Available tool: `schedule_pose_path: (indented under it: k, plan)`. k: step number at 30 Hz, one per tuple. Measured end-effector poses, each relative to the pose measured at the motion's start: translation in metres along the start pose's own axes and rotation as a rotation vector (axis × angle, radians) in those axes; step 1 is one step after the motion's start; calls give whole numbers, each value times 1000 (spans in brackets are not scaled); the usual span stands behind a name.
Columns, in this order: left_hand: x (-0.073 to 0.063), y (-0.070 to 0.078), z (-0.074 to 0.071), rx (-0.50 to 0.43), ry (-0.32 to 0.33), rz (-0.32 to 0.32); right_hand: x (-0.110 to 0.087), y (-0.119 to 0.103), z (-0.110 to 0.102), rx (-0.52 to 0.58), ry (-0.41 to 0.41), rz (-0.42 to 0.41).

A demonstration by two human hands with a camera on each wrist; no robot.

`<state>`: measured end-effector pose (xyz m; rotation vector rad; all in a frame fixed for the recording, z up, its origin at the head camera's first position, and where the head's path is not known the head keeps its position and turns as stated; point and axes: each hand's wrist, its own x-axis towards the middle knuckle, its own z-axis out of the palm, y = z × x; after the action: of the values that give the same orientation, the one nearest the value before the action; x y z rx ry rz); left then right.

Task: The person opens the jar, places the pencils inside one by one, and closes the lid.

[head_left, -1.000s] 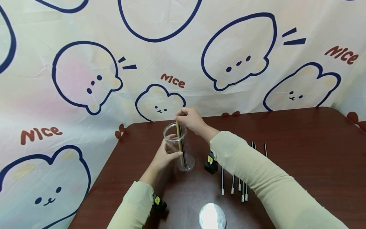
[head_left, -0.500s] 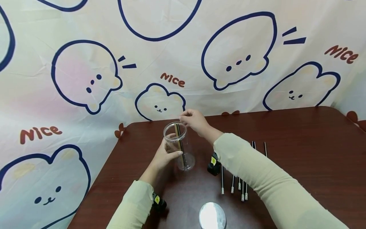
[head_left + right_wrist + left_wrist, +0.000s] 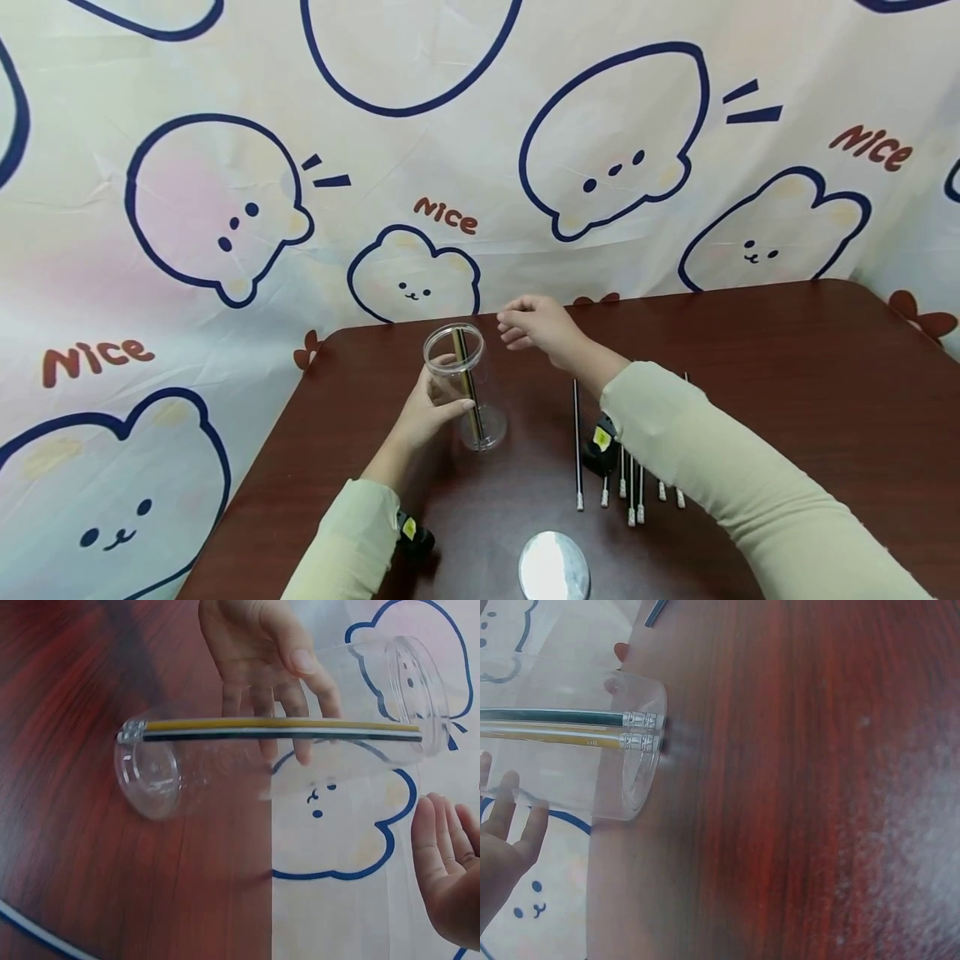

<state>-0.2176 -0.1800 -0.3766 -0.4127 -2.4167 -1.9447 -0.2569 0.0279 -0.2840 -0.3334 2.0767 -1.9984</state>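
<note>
A clear plastic jar (image 3: 492,423) stands upright on the table, with my left hand (image 3: 426,410) curled round its side. Inside it lean a yellow pencil (image 3: 555,733) marked HB and a dark pencil (image 3: 555,716), their metal-ferruled ends at the jar's bottom. Seen from the right wrist, the left fingers wrap behind the jar, the thumb lying along its near side. Just right of the jar's open rim is my right hand (image 3: 543,332), apart from it, with its fingers loosely bent and nothing between them.
Several dark pencils (image 3: 577,450) lie on the brown table (image 3: 787,367) under the right forearm, which partly covers them. A round, shiny disc (image 3: 553,567) lies at the front. Behind the table hangs a cartoon-printed cloth (image 3: 637,267). Each wrist carries a black camera (image 3: 414,537).
The right hand has let go of the yellow pencil's top and drawn away to the right. The yellow pencil has sunk lower into the jar. The left hand keeps its hold.
</note>
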Motion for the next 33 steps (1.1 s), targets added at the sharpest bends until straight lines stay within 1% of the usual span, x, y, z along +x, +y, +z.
schedule_pose_path:
  k: [5, 8, 12, 19, 25, 30, 33]
  plan:
    - [-1, -1, 0, -16, 10, 5, -14, 5, -19, 1, -1, 13]
    - [-1, -2, 0, -28, 12, 11, -22, 10, -32, -11, 18, 25]
    - [-1, -1, -1, -26, 4, 26, -31, 19, -50, -12, 39, 37]
    - [-2, -1, -2, -18, -3, 15, -47, 36, -78, -27, 39, 59]
    - [-1, -2, -2, -30, -15, 24, -61, 49, -101, -51, 40, 106]
    - [0, -3, -1, -45, -26, 16, -73, 62, -120, -78, 49, 143]
    - [-1, -2, -1, -49, -25, -6, -79, 68, -132, -105, 54, 150]
